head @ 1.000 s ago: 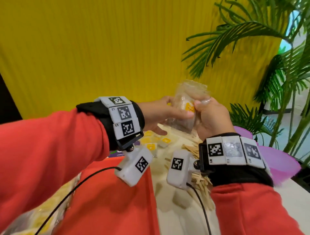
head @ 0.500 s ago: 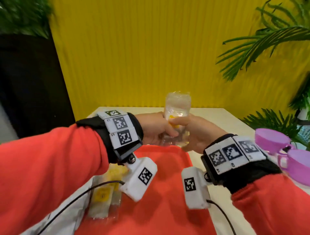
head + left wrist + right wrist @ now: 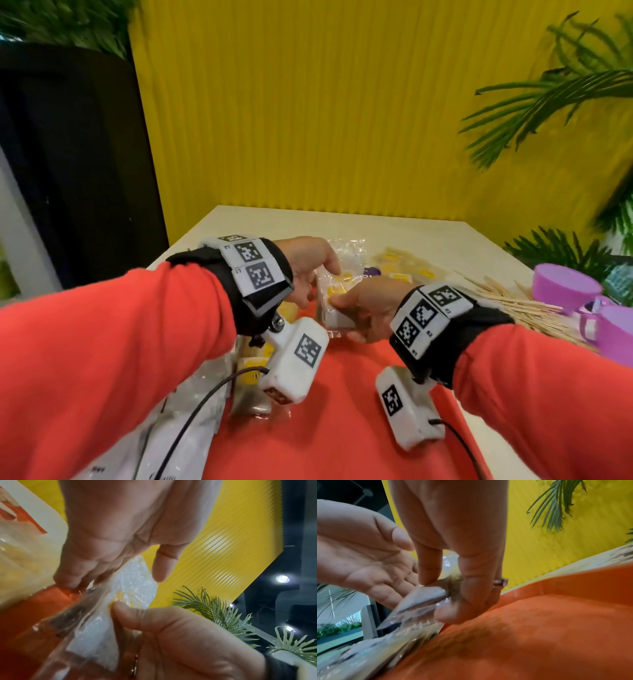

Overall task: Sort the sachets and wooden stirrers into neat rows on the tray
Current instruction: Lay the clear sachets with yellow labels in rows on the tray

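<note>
so compared with a second ago the clear sachet packet (image 3: 337, 298) has come down from up in front of the yellow wall (image 3: 342, 102) to just above the far end of the orange tray (image 3: 359, 428), and both hands dropped with it. The right hand (image 3: 368, 308) has it pinched, thumb on top and fingers curled under, while the left hand (image 3: 308, 270) is on the packet's other edge; in the left wrist view its fingers look bent onto the plastic with the thumb standing off, so I'd call that a light grip and not a proper clamp. In the right wrist view the packet sits tilted, lower corner just off the tray floor. A few sachets (image 3: 253, 363) already lie on the tray's left side under the left wrist camera, more loose sachets (image 3: 404, 270) sit on the table (image 3: 274, 222) beyond the tray's far edge, and the wooden stirrers (image 3: 513, 305) are piled on the table right of the tray, near the purple cups (image 3: 568, 286). What could go wrong imo: that plastic is slick and crinkly, so if the left fingers slip while tugging, the packet could pop out or dump its contents in a heap instead of a row. It could also land crooked on top of the sachets already there. And the right sleeve is close to the stirrer pile, so a careless swing could scatter them
</note>
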A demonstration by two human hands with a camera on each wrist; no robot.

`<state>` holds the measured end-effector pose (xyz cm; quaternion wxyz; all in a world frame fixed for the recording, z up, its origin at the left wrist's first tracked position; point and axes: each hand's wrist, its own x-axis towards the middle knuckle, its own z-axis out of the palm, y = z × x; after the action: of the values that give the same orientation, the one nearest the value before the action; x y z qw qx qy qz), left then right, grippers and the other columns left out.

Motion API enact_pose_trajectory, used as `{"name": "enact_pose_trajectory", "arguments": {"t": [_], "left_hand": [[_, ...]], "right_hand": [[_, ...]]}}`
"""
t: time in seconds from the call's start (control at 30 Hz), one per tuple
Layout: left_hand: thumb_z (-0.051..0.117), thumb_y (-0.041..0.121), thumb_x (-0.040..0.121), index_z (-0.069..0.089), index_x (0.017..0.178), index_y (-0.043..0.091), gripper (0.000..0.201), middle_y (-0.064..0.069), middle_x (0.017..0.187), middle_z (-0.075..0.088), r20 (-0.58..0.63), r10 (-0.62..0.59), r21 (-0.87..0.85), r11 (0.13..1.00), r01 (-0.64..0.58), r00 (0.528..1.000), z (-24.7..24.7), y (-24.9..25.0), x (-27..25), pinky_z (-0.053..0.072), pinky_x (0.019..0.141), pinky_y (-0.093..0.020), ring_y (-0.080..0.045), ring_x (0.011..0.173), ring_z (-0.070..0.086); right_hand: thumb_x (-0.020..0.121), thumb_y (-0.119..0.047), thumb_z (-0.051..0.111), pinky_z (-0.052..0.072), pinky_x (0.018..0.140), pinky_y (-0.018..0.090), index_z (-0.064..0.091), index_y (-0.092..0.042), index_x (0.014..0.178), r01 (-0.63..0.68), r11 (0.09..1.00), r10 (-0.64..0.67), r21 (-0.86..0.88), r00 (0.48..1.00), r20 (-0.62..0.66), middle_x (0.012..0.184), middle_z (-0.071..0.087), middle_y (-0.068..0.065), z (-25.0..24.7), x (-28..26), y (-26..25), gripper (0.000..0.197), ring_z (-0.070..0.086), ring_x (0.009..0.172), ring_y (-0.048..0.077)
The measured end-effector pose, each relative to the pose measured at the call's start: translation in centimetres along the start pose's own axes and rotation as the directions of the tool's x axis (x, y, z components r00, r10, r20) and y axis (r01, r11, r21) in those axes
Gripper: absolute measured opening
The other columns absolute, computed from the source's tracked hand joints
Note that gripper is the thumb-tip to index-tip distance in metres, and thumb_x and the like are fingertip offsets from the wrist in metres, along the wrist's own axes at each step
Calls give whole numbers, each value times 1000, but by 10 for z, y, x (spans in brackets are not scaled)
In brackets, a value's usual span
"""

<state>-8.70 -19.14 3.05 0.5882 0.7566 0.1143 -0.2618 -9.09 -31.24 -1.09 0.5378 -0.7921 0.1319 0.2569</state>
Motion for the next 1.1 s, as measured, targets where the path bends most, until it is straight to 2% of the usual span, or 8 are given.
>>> {"name": "enact_pose_trajectory", "arguments": {"t": [0.17,0.37,0.47,0.6,0.7,0.8,0.9,1.1], "left_hand": [[43,19,89,13,148,8,68,-20,150,29,77,-33,-81,996,40,996,-8,-6,11,30,108,-47,-35,126,45],[46,26,92,7,149,10,71,-25,146,30,90,-80,-110,990,90,993,-17,-5,13,35,89,-52,-44,127,40],[44,29,95,8,149,10,68,-26,149,24,56,-69,-98,992,74,996,-18,-3,7,31,101,-52,-43,132,32],[40,29,98,47,101,1,29,-29,78,66,119,-128,-109,984,141,985,-14,-1,-4,31,102,-48,-37,85,52],[41,30,97,40,129,0,44,-32,123,53,122,-111,-104,987,123,986,-15,-4,-2,27,107,-51,-42,115,46],[41,31,97,48,96,-1,32,-30,79,63,122,-139,-100,983,151,983,-13,-2,-7,28,105,-53,-35,79,52],[45,34,95,13,149,9,67,-35,143,28,136,-117,-98,987,131,984,-19,0,-6,25,106,-58,-50,123,36],[44,36,95,-8,149,10,79,-35,150,6,87,-50,-154,986,63,995,-37,11,-2,17,112,-54,-46,141,10]], "right_hand": [[90,-19,60,37,47,15,49,-12,64,10,978,-32,-211,994,-101,57,50,3,9,5,-5,29,51,41,11],[84,-29,66,46,97,36,57,-15,84,44,902,-101,-429,988,-112,106,62,10,20,10,-10,17,59,101,25],[79,-36,68,46,97,37,59,-11,109,82,838,-167,-539,980,-110,108,61,8,23,17,-6,40,59,102,25],[76,-32,70,48,96,43,57,-13,120,127,818,-187,-560,981,-50,111,58,4,23,17,-3,50,57,103,24],[78,-25,69,49,96,44,55,-12,123,130,825,-185,-550,982,-45,117,60,7,19,20,4,48,59,108,26],[79,-24,67,49,96,44,59,-13,116,126,843,-168,-523,985,-34,119,61,9,18,16,7,39,59,110,28],[85,-23,62,49,97,42,57,-19,91,104,877,-126,-469,992,-16,109,60,7,15,15,7,9,59,103,24],[91,-15,58,48,84,35,45,-10,125,27,999,-22,39,994,-109,104,51,7,9,20,7,37,52,107,23]]}}
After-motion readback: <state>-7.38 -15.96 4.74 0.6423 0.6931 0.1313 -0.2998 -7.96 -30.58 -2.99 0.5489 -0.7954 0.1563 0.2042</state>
